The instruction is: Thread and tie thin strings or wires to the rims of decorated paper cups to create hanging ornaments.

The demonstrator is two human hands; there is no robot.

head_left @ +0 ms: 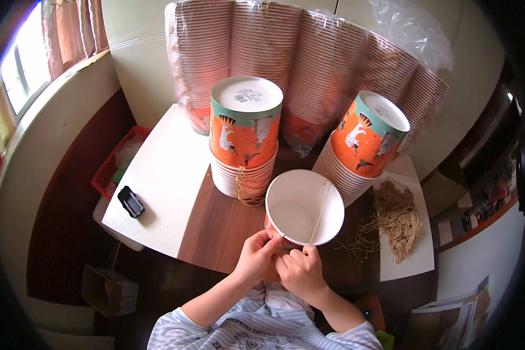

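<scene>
A white-lined paper bucket (297,204) with an orange outside tilts its open mouth toward me at the table's near edge. A thin tan cord (322,209) runs across the mouth from the far rim to the near rim. My left hand (255,252) is closed, thumb and fingers pinching the bucket's near-left rim. Beside it my right hand (301,269) is closed at the near rim, fingers curled where the cord comes over; its fingertips are partly hidden. A tangled pile of similar cords (399,219) lies to the right.
Two upside-down bucket stacks, left (245,140) and right (361,146), stand just beyond; cords (251,184) hang on the left one. Tall plastic-wrapped bucket stacks (262,46) line the back. A small black tray (130,202) lies left, near a red basket (108,175).
</scene>
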